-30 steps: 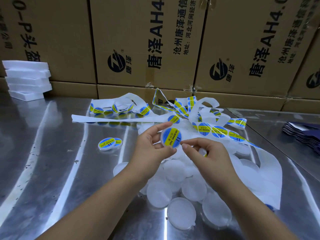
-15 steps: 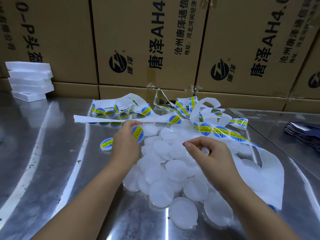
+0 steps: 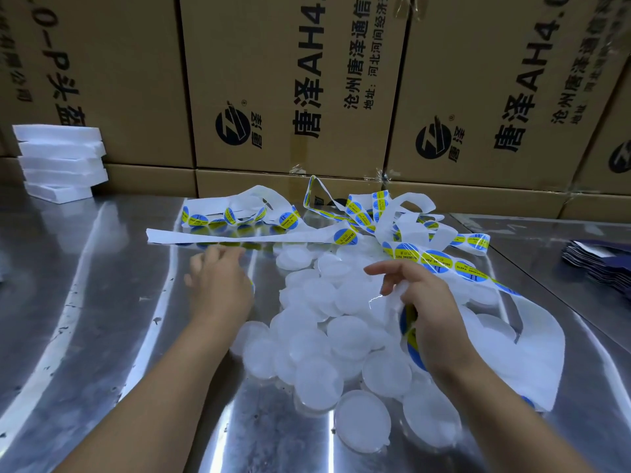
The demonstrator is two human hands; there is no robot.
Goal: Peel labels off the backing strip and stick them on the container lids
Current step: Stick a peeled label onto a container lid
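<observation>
On a shiny steel table (image 3: pixel 102 336), ctr frame, a loose pile of translucent white round container lids (image 3: pixel 345 332) spreads from mid-table toward the near edge. A white backing strip (image 3: pixel 239 237) carrying round blue & yellow labels (image 3: pixel 406 251) tangles in loops behind and to the right of the pile. One flat length runs left across the table, and a wide bare loop curls down the pile's right side.

The person's right hand (image 3: pixel 426 302) is over the pile's right part, thumb & curled fingers pinching a bare stretch of the strip, index finger pointing out left. One label shows partly under the palm. The motion-blurred left hand (image 3: pixel 218 288) is low over the table just left of the pile, near side of the flat strip length; can't tell whether its fingers hold anything. A sliver of blue & yellow peeks out at its right edge.

Around them: printed cardboard cartons (image 3: pixel 290 80) wall off the whole back edge, close behind the strip tangle. A stack of white foam slabs (image 3: pixel 61 158) stands back left, well apart from both hands. Some dark blue flat packs (image 3: pixel 601 268) lie fanned at far right, past a seam in the tabletop. Reflective steel shows btwn the foam stack and the left hand, and along the near edge left of the forearms.
</observation>
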